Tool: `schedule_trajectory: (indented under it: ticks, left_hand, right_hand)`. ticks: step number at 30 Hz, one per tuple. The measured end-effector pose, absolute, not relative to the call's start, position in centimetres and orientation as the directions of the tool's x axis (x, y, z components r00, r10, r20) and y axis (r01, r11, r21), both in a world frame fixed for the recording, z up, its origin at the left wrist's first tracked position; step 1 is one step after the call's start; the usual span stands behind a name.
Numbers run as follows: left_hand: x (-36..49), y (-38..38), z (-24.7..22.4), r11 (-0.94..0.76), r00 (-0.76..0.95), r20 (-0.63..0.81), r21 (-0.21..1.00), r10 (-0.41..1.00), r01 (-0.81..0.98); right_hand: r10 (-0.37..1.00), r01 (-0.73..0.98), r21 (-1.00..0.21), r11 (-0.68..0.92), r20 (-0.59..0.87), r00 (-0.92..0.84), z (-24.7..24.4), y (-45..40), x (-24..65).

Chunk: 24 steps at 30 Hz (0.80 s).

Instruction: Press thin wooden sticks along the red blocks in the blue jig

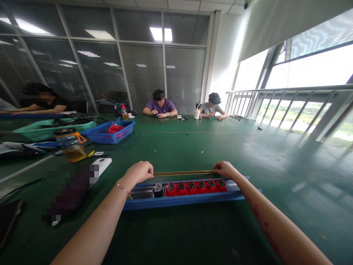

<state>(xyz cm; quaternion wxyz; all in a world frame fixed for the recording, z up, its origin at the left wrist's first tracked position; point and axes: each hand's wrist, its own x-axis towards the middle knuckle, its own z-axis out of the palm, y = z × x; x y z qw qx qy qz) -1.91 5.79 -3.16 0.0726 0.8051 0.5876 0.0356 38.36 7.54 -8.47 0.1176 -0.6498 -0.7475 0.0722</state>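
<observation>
Several thin yellow and dark wires (183, 173) stretch side by side between my two hands, just beyond a long blue rail (182, 201). My left hand (141, 171) pinches their left end, and my right hand (224, 169) pinches the right end. In the rail's channel stands a row of red connector housings (191, 187) with dark centres. A grey-black connector (158, 190) sits at the left of that row. Bare grey channel shows further left. My right forearm passes over the rail's right end.
At left are a phone-like white-ended object (103, 164), a jar of amber liquid (74, 149), a blue basket (110, 137) with a red part, and a green basket (30, 129) with dark cables. Three people sit along the far side of the green table (220, 147).
</observation>
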Motion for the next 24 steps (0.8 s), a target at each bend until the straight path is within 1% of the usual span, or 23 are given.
schedule_trajectory:
  ticks: [5, 11, 15, 19, 22, 24]
  left_hand:
    - [-0.7, 6.9, -4.8, -0.286, 0.287, -0.029, 0.055, 0.957, 0.957]
    - [-0.2, 7.8, -5.5, -0.304, 0.304, -0.006, 0.006, 0.953, 0.953]
    - [-0.2, 8.0, -5.4, -0.402, 0.402, 0.049, -0.019, 0.914, 0.916]
    - [0.4, 8.5, -5.2, -0.483, 0.482, -0.041, -0.033, 0.875, 0.875]
    - [1.0, 9.1, -5.5, -0.489, 0.484, -0.079, -0.052, 0.871, 0.871]
    - [1.3, 9.3, -5.7, -0.479, 0.474, -0.091, -0.039, 0.876, 0.877]
  right_hand:
    - [0.981, 0.953, -0.234, 0.190, 0.086, -0.175, -8.3, 7.3, 38.0]
    - [0.973, 0.961, -0.162, 0.226, 0.076, -0.216, -7.9, 7.2, 37.5]
    - [0.953, 0.948, -0.106, 0.300, 0.061, -0.295, -7.1, 7.1, 36.8]
    - [0.923, 0.922, -0.063, 0.382, -0.011, -0.384, -6.3, 7.3, 35.6]
    - [0.919, 0.921, -0.037, 0.389, -0.054, -0.390, -5.9, 7.8, 34.8]
    - [0.920, 0.923, -0.032, 0.383, -0.076, -0.384, -5.7, 8.2, 34.4]
